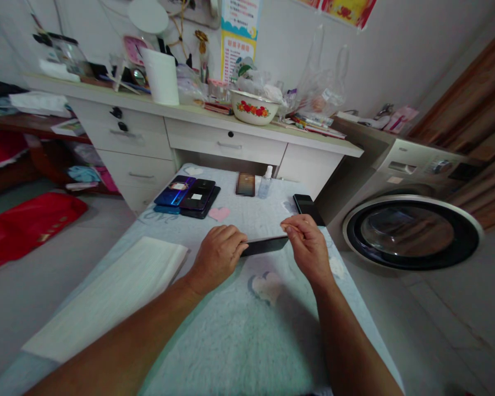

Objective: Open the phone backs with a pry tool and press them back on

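Over the cloth-covered table (231, 330), a thin dark phone (266, 245) is tilted nearly edge-on to me. My left hand (220, 250) grips its left end, fingers on top and thumb at the near edge. At the right end, my right hand (307, 242) is closed in a pinch against the corner; whether something small is between its fingertips I cannot make out. Several phones (192, 193) lie stacked at the back left. Another black phone (307, 208) rests at the right edge. A clear spray bottle (265, 184) stands beside a small blurred rectangular item (245, 184).
A folded white cloth or paper (115, 297) covers the table's left side. Behind is a white cabinet (226, 140) bearing a floral enamel bowl (253, 107) and a paper roll (160, 77). A washing machine (412, 214) stands right; a red bag (33, 225) lies on the floor left.
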The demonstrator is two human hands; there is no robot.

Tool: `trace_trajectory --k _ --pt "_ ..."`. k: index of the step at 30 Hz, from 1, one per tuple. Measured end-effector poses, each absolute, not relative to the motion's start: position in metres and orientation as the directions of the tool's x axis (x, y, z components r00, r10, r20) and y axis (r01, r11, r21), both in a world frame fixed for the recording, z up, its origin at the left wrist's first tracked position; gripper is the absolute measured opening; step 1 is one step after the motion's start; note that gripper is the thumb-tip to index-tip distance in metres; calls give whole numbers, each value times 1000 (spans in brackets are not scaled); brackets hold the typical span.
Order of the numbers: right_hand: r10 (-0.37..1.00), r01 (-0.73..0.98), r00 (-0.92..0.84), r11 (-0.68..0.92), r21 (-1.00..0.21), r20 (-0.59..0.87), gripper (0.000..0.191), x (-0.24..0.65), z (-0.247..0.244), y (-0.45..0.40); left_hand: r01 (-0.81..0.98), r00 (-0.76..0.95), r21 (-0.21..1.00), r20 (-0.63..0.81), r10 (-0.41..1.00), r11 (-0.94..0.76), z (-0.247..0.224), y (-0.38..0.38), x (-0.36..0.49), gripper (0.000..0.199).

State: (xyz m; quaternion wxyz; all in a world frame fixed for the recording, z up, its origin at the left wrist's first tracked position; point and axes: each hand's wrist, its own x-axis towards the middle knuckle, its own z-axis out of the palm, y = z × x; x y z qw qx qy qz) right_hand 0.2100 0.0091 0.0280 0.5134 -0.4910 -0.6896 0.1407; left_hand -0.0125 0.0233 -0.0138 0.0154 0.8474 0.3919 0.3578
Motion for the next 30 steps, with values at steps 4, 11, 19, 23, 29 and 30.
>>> trace_trajectory --k 4,11,19,23,29,30 --pt "845 549 167 349 -760 509 20 226 21 16 649 434 315 594 677 -692 -14 23 -13 10" --pt "990 606 62 66 -793 130 21 247 -13 32 660 436 309 584 685 -684 -12 22 -14 10" --pt "992 588 -126 84 -805 12 27 250 -6 25 658 433 304 595 677 -688 -13 24 -14 8" --pt "990 575 -142 97 -812 17 23 251 -11 25 660 425 307 601 677 -686 -14 25 -15 8" --pt "993 469 -106 93 -878 49 21 249 -16 28 651 397 343 606 689 -677 -11 24 -17 10" --pt "992 456 -99 118 -882 82 20 249 -13 27 648 388 354 607 693 -674 -10 24 -17 10"
